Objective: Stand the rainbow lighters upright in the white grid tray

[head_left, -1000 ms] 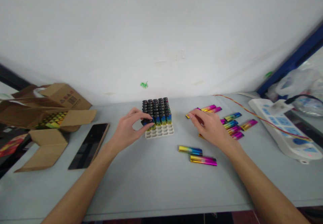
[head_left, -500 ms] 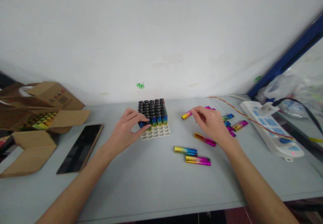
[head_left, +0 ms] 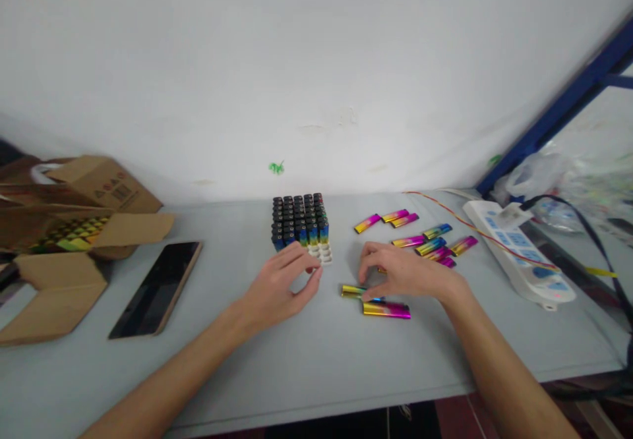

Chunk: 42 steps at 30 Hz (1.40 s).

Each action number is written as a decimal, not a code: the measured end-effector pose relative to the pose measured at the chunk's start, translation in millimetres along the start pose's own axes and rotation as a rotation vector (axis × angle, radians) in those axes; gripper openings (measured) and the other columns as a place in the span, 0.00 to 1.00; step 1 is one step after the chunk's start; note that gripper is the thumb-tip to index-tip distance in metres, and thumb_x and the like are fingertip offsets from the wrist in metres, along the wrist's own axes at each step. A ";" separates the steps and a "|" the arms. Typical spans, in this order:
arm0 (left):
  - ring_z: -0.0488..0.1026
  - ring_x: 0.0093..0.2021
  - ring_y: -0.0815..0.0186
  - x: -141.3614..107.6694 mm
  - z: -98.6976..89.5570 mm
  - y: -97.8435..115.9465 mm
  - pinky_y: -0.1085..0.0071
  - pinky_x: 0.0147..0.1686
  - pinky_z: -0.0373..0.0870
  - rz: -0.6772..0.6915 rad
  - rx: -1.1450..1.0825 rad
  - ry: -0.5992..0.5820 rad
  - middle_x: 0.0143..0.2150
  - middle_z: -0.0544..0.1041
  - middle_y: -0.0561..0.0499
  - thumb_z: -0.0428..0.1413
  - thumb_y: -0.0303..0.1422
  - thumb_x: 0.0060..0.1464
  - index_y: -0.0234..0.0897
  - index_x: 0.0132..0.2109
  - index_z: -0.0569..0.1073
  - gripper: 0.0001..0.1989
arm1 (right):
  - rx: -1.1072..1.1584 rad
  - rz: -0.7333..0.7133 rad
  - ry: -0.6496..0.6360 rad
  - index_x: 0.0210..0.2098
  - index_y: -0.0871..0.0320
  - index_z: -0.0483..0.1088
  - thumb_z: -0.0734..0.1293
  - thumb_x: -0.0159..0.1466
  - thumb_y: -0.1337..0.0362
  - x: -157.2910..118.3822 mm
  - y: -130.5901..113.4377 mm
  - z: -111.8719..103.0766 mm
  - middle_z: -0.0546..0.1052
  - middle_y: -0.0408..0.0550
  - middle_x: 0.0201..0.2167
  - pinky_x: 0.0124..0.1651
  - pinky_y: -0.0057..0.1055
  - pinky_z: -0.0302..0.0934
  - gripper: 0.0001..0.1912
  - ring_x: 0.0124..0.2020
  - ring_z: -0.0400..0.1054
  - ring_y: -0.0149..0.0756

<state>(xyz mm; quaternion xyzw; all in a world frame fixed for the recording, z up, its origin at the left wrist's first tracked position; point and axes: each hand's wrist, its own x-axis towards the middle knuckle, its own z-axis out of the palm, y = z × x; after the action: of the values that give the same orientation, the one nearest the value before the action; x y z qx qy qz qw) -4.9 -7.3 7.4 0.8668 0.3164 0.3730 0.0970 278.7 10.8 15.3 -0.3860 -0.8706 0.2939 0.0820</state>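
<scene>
In the head view, my left hand (head_left: 284,285) is over the front of a white holder (head_left: 325,254) with round slots. Its thumb and fingers are curved with a gap between them, and nothing shows in them. Lighters (head_left: 297,218) with black tops stand upright in the holder in rows; my left hand hides its front left part. My right hand (head_left: 400,271) has its thumb and fingers on either side of a yellow-and-blue lighter (head_left: 350,291) lying on the table. Just in front lies a yellow-and-magenta lighter (head_left: 386,310), apart from the fingers.
Several more shiny lighters (head_left: 408,241) lie loose at the right. Beyond them is a white power strip (head_left: 519,251) with a red-and-yellow wire across it. At the left are a phone (head_left: 155,291) and an open cardboard box (head_left: 141,229) of lighters. A wall stands behind.
My left hand has let go of a lighter, now upright in the holder, and moved right and nearer. My right hand has come left and nearer, from the far lighters to the yellow-and-blue one.
</scene>
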 end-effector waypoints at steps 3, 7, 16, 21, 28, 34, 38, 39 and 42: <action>0.75 0.39 0.61 -4.7 11.4 4.7 0.65 0.45 0.73 -0.084 -0.079 -0.117 0.36 0.78 0.46 0.54 0.28 0.65 0.39 0.42 0.77 0.06 | -0.018 -0.013 0.015 0.39 0.53 0.78 0.76 0.64 0.62 0.0 1.8 3.8 0.75 0.46 0.44 0.47 0.34 0.66 0.05 0.44 0.73 0.38; 0.76 0.54 0.58 -8.7 22.3 3.7 0.61 0.58 0.71 -0.168 -0.188 -0.168 0.51 0.80 0.43 0.56 0.33 0.67 0.41 0.54 0.78 0.12 | -0.057 -0.053 0.105 0.43 0.56 0.75 0.72 0.68 0.64 7.3 4.9 11.0 0.76 0.48 0.44 0.52 0.37 0.66 0.05 0.48 0.71 0.41; 0.78 0.41 0.61 -6.4 24.4 -5.1 0.68 0.44 0.71 -0.393 -0.311 -0.314 0.44 0.84 0.49 0.57 0.42 0.67 0.40 0.50 0.80 0.14 | 0.238 -0.116 0.249 0.44 0.55 0.74 0.71 0.70 0.56 21.4 -18.8 18.8 0.79 0.47 0.41 0.46 0.33 0.69 0.10 0.41 0.74 0.37; 0.75 0.32 0.65 -2.3 15.3 -4.6 0.70 0.35 0.69 -0.536 -0.471 -0.304 0.32 0.80 0.51 0.55 0.43 0.68 0.36 0.47 0.75 0.15 | 0.645 0.019 0.344 0.44 0.55 0.74 0.76 0.63 0.54 24.8 -12.8 20.8 0.81 0.44 0.35 0.39 0.31 0.71 0.15 0.34 0.77 0.35; 0.80 0.40 0.62 -2.7 16.9 6.6 0.65 0.43 0.74 -0.679 -0.916 -0.360 0.40 0.82 0.45 0.57 0.45 0.65 0.36 0.52 0.70 0.18 | 0.803 -0.037 0.452 0.41 0.55 0.79 0.76 0.64 0.55 32.2 -17.1 28.7 0.81 0.45 0.32 0.38 0.32 0.71 0.12 0.33 0.77 0.36; 0.63 0.26 0.72 -2.9 23.9 -2.4 0.74 0.27 0.58 -0.793 -1.029 -0.261 0.32 0.75 0.53 0.60 0.40 0.58 0.38 0.39 0.66 0.13 | 0.359 -0.064 0.666 0.41 0.55 0.78 0.68 0.72 0.58 31.4 -11.3 24.0 0.80 0.50 0.41 0.37 0.33 0.68 0.09 0.36 0.74 0.37; 0.58 0.24 0.71 -1.1 19.8 -6.2 0.73 0.25 0.53 -0.848 -1.031 -0.237 0.23 0.64 0.58 0.56 0.47 0.61 0.37 0.37 0.68 0.17 | 0.063 -0.074 0.709 0.40 0.57 0.76 0.65 0.73 0.63 29.9 -3.9 20.8 0.79 0.50 0.38 0.37 0.34 0.67 0.08 0.33 0.72 0.36; 0.57 0.24 0.71 -0.4 18.8 -6.1 0.72 0.25 0.52 -0.830 -1.005 -0.226 0.22 0.62 0.59 0.54 0.51 0.62 0.37 0.35 0.68 0.20 | 0.025 -0.088 0.703 0.40 0.57 0.75 0.65 0.73 0.65 29.7 -3.5 20.8 0.79 0.50 0.38 0.39 0.34 0.67 0.07 0.33 0.72 0.36; 0.56 0.23 0.72 0.5 18.8 -6.0 0.71 0.25 0.52 -0.768 -0.884 -0.204 0.20 0.61 0.58 0.51 0.56 0.62 0.38 0.27 0.63 0.27 | -0.047 -0.121 0.670 0.41 0.57 0.74 0.64 0.73 0.66 29.3 -4.8 21.7 0.78 0.50 0.39 0.42 0.35 0.67 0.07 0.34 0.72 0.36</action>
<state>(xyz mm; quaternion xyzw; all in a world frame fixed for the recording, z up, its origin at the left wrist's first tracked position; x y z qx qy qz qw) 5.8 -1.1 -8.0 0.5991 0.4111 0.3227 0.6066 247.5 19.6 -2.0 -0.4108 -0.8230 0.1251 0.3719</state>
